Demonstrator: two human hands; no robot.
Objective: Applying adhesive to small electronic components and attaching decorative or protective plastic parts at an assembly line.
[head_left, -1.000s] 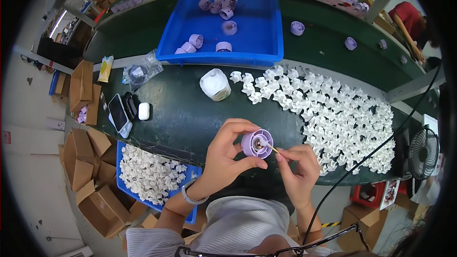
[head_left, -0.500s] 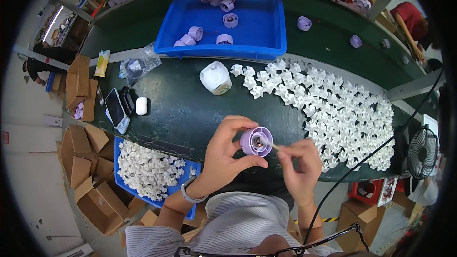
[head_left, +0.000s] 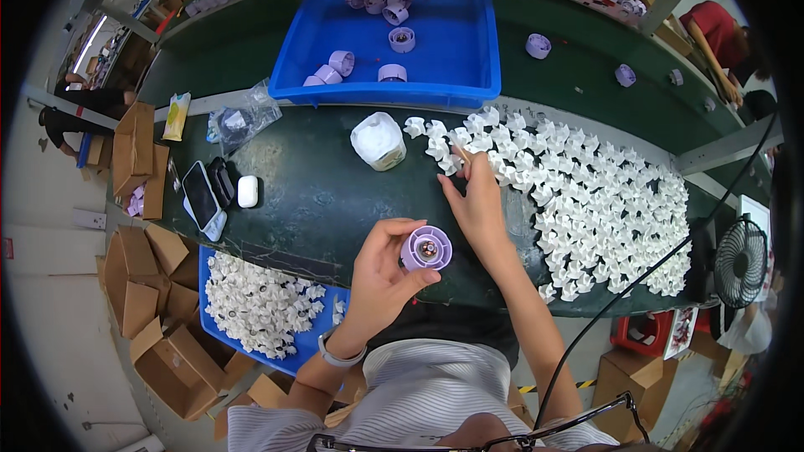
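My left hand is closed around a small lilac ring-shaped plastic housing, its round opening turned up. Inside sits a coppery metal core, perhaps a small motor. Stretched forward over the table, my right hand pinches a thin light-coloured stick at the near-left edge of the white finned plastic pieces. Whether the stick touches one of them I cannot tell. Left of that hand stands an open white tub with white stuff inside.
A large blue bin with several lilac housings stands at the back. On the left lie a phone, a white earbud case and a plastic bag. A blue tray of white pieces sits lower left. A black cable crosses on the right.
My right hand has moved with the stick from the lilac housing forward to the white pieces. My left hand has shifted slightly left and turned the housing's opening more upward.
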